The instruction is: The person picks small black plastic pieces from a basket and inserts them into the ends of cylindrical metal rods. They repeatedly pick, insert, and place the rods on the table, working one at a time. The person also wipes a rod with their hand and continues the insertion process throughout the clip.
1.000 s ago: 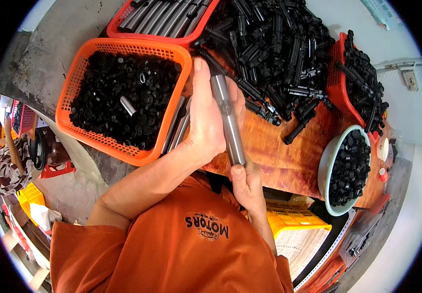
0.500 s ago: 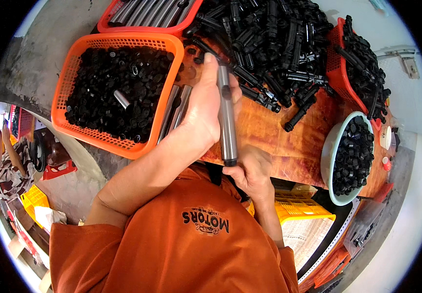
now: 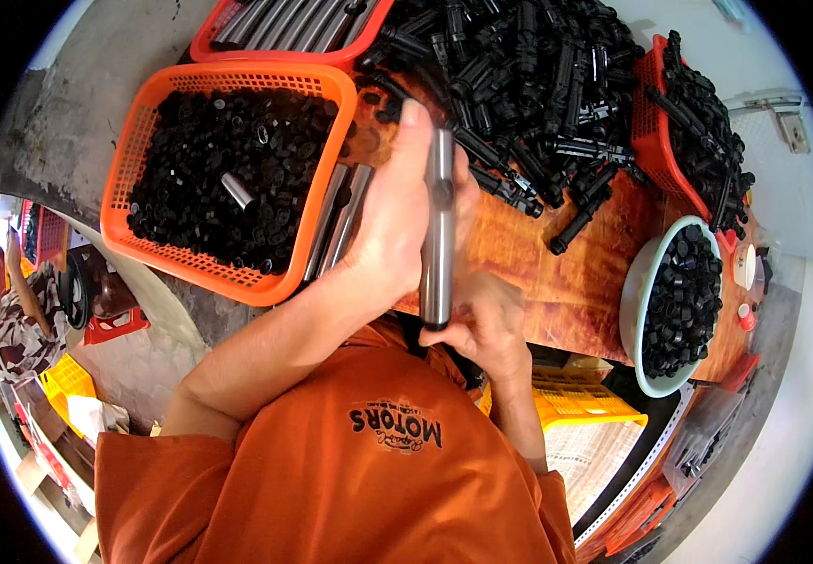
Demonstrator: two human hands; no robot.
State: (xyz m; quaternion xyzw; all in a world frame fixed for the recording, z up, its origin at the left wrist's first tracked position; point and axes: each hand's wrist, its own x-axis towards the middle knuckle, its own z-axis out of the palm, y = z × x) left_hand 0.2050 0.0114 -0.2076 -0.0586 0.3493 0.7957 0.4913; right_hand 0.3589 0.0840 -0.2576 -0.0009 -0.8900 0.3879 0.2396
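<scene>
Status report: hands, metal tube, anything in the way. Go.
Left hand grips metal tube. Right hand at tube's near end. Black parts heaped beyond.

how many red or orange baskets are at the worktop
3: orange basket left of the left hand, red basket behind it, second red basket at right; others may be hidden.

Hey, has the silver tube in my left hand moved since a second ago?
Yes. Judged against the orange basket, the silver tube's far end has swung right, away from that basket's rim.
</scene>
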